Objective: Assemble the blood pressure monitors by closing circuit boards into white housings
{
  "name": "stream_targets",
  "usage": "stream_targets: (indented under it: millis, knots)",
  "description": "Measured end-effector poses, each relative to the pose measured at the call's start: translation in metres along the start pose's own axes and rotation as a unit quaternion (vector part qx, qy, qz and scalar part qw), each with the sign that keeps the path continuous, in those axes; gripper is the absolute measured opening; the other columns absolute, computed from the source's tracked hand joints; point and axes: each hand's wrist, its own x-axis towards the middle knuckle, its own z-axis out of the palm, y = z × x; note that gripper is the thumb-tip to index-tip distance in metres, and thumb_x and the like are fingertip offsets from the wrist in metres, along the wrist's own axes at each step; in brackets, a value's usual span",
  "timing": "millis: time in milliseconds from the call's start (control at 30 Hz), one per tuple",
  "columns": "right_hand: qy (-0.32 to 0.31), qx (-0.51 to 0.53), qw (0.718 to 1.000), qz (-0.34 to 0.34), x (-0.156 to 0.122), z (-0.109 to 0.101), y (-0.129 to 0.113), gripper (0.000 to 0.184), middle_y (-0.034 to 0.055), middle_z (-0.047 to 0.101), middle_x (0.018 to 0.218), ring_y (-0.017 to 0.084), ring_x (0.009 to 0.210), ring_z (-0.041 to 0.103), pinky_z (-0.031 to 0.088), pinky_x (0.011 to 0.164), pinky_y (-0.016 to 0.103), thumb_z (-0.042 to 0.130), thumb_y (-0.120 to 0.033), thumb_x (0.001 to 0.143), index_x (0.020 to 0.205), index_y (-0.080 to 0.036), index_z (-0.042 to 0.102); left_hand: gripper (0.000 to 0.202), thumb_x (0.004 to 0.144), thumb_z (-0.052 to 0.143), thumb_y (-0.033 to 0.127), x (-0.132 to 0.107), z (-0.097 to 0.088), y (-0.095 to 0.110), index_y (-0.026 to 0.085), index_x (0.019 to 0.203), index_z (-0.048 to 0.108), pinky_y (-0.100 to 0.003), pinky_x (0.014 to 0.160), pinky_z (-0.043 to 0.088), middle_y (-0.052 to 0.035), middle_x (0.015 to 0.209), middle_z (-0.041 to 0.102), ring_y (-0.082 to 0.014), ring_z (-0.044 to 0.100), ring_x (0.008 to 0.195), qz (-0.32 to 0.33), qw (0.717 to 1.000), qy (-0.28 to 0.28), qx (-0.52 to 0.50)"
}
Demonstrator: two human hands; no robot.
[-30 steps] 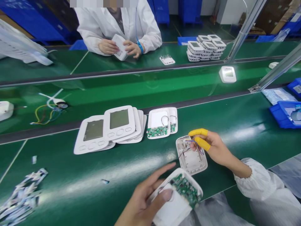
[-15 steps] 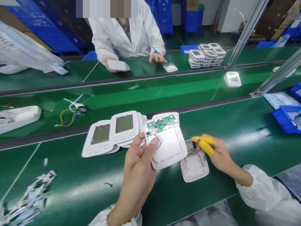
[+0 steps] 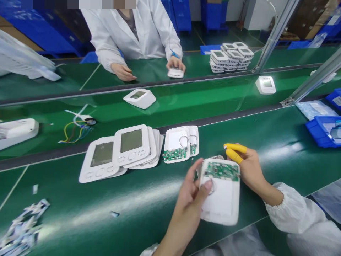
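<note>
My left hand (image 3: 186, 202) grips a white device panel (image 3: 220, 206) by its left edge, thumb on the inner face. That face carries a green circuit board (image 3: 222, 171) along the top and a thin looped wire. Behind the panel, a white housing (image 3: 217, 157) is mostly hidden. My right hand (image 3: 250, 165), with yellow finger cots on two digits, pinches a small white connector (image 3: 225, 147) beside the panel's upper right corner. Two similar panels (image 3: 176, 138) lie board side up beyond my left hand. Left of them rest overlapping screen panels (image 3: 133, 140).
Paper-like strips (image 3: 23, 231) lie at lower left. Beyond the near ledge (image 3: 149, 131), the green belt holds a wire bundle (image 3: 80, 126) and white devices (image 3: 140, 98). A co-worker (image 3: 138, 39) sits opposite, near stacked devices (image 3: 231, 58). A blue bin (image 3: 319, 131) and metal posts (image 3: 306, 89) stand right.
My left hand has brought the panel right and down, over the housing, uncovering the two board-up panels. Opposite, the co-worker has let go of a white device, now on the belt, and grasps a panel.
</note>
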Motion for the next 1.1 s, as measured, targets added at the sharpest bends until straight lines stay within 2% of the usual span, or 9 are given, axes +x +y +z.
stream_targets:
  millis: [100,233,333,500,633,800,900,1100]
  knots:
    - [0.002,0.011,1.0,-0.01,-0.004,0.002,0.002,0.025,0.0014,0.072,0.076,0.015,0.066,0.064,0.058,0.062,0.031,0.085,-0.045,0.082,0.097,-0.025,0.082,0.088,0.082,0.088,0.044,0.011,-0.007,0.009,0.024,0.154,0.042,-0.027,0.07,0.06,-0.0093,0.109,0.079,-0.0255,0.078,0.09,0.06,0.994,0.086,-0.016]
    - [0.006,0.025,0.999,-0.04,-0.01,0.004,0.001,0.015,0.0004,0.074,0.081,0.016,0.072,0.069,0.061,0.067,0.031,0.088,-0.033,0.079,0.093,-0.029,0.083,0.064,0.081,0.088,0.045,0.022,-0.009,0.008,0.018,0.131,0.059,-0.03,0.08,0.062,-0.0091,0.108,0.079,-0.0255,0.077,0.098,0.108,0.986,0.116,-0.043]
    - [0.019,-0.014,0.996,-0.083,-0.015,0.006,0.0,0.012,0.0002,0.075,0.08,0.016,0.072,0.07,0.059,0.064,0.029,0.086,-0.027,0.081,0.092,-0.031,0.084,0.056,0.079,0.09,0.043,0.023,-0.01,0.003,0.02,0.119,0.059,-0.031,0.08,0.063,-0.0063,0.101,0.079,-0.025,0.077,0.095,0.123,0.982,0.133,-0.051]
    - [0.006,-0.127,0.975,-0.184,-0.02,0.01,-0.004,0.012,-0.0003,0.074,0.076,0.014,0.065,0.065,0.053,0.057,0.027,0.083,-0.024,0.085,0.095,-0.03,0.084,0.049,0.085,0.086,0.039,0.018,-0.009,-0.008,0.021,0.117,0.054,-0.032,0.08,0.063,-0.0058,0.1,0.078,-0.026,0.077,0.098,0.134,0.987,0.089,-0.024]
    - [-0.029,-0.194,0.95,-0.244,-0.018,0.009,-0.005,0.015,0.0014,0.074,0.08,0.015,0.069,0.067,0.054,0.059,0.028,0.078,-0.021,0.09,0.102,-0.03,0.083,0.047,0.09,0.08,0.04,0.014,-0.005,-0.013,0.022,0.123,0.051,-0.031,0.077,0.063,-0.0072,0.104,0.078,-0.0253,0.078,0.095,0.129,0.99,0.061,0.005]
    - [-0.041,-0.263,0.904,-0.333,-0.016,0.009,-0.003,0.025,0.0046,0.076,0.087,0.018,0.078,0.068,0.057,0.066,0.033,0.074,-0.013,0.091,0.111,-0.028,0.08,0.056,0.088,0.08,0.044,0.01,0.001,-0.012,0.023,0.131,0.052,-0.032,0.076,0.063,-0.009,0.106,0.078,-0.0264,0.078,0.093,0.136,0.987,0.082,0.028]
    - [-0.032,-0.29,0.889,-0.353,-0.017,0.01,-0.002,0.025,0.0053,0.075,0.09,0.019,0.082,0.069,0.057,0.067,0.034,0.071,-0.012,0.093,0.112,-0.027,0.078,0.057,0.088,0.08,0.044,0.01,0.001,-0.014,0.023,0.132,0.052,-0.034,0.078,0.064,-0.009,0.106,0.078,-0.0268,0.078,0.093,0.138,0.986,0.084,0.042]
    - [-0.014,-0.329,0.867,-0.373,-0.02,0.012,0.001,0.019,0.006,0.073,0.09,0.019,0.082,0.066,0.053,0.067,0.034,0.073,-0.01,0.092,0.105,-0.022,0.074,0.048,0.087,0.082,0.041,0.01,-0.001,-0.021,0.023,0.121,0.052,-0.028,0.071,0.062,-0.0062,0.103,0.077,-0.0226,0.077,0.086,0.151,0.979,0.116,0.071]
